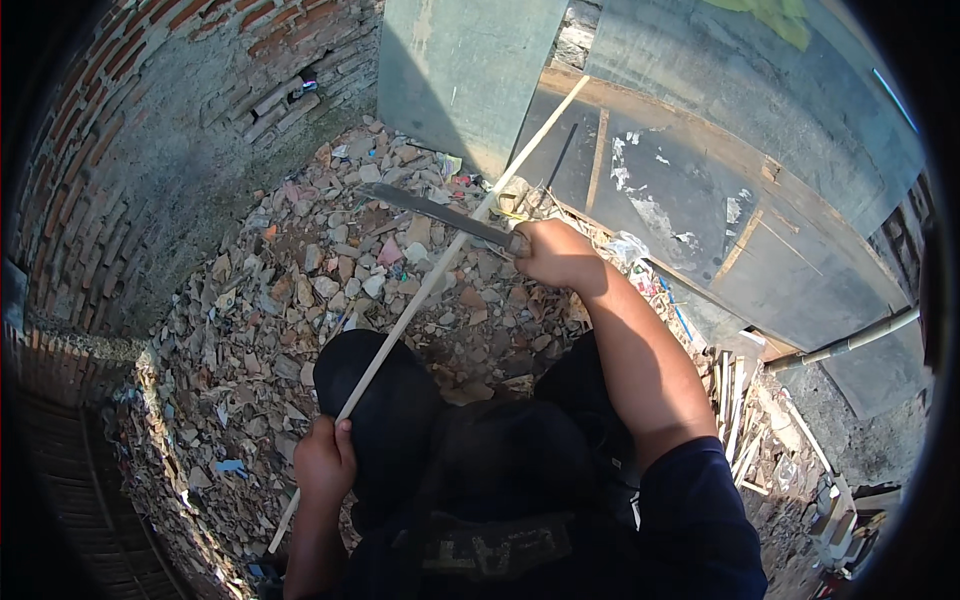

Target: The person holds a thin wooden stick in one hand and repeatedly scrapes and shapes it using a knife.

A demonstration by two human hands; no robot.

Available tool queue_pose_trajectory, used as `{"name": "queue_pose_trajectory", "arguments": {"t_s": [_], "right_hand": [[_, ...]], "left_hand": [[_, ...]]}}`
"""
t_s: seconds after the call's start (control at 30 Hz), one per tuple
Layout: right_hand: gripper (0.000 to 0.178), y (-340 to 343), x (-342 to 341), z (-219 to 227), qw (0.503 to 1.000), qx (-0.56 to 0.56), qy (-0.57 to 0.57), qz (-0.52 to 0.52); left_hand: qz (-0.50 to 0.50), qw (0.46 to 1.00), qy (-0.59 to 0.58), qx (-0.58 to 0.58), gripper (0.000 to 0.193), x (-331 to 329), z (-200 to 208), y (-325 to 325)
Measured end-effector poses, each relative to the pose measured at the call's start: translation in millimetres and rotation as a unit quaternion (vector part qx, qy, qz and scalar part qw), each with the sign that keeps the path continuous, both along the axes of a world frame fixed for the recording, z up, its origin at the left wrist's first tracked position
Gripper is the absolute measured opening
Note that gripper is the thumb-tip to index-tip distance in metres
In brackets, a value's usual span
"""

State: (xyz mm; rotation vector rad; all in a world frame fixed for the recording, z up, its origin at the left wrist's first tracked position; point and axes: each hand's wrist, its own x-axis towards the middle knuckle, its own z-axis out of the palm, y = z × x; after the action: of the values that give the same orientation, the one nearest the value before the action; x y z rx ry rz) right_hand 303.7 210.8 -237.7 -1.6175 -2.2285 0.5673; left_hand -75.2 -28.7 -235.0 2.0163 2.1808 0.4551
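A long, pale strip of wood or bamboo (412, 308) runs slantwise from the lower left to the upper right, passing over my left knee. My left hand (324, 458) is closed round it near its lower end. In my right hand (552, 252) is the handle of a machete (436, 212), its dark blade pointing left. The blade crosses the strip in its upper half; whether it touches the strip or hovers over it I cannot tell. Beyond the blade, the strip's far end reaches up in front of the dark panels.
Broken brick and stone rubble (300, 290) covers the ground. A brick wall (190, 130) stands at the left, and grey-green panels (465, 70) lean at the back. Dark framed boards (660, 180) lie at the right, above a pile of pale sticks (738, 405).
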Motion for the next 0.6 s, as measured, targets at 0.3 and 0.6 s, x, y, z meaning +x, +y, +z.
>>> {"name": "queue_pose_trajectory", "arguments": {"t_s": [0.3, 0.6], "right_hand": [[0.028, 24, 38, -22, 0.985, -0.104, 0.122, -0.062], [0.029, -29, -30, 33, 0.991, -0.077, -0.032, 0.108]], "left_hand": [[0.008, 1.000, -0.011, 0.013, 0.028, -10, -1, -3], [-0.006, 0.999, -0.035, -0.038, 0.027, -20, -3, -5]]}}
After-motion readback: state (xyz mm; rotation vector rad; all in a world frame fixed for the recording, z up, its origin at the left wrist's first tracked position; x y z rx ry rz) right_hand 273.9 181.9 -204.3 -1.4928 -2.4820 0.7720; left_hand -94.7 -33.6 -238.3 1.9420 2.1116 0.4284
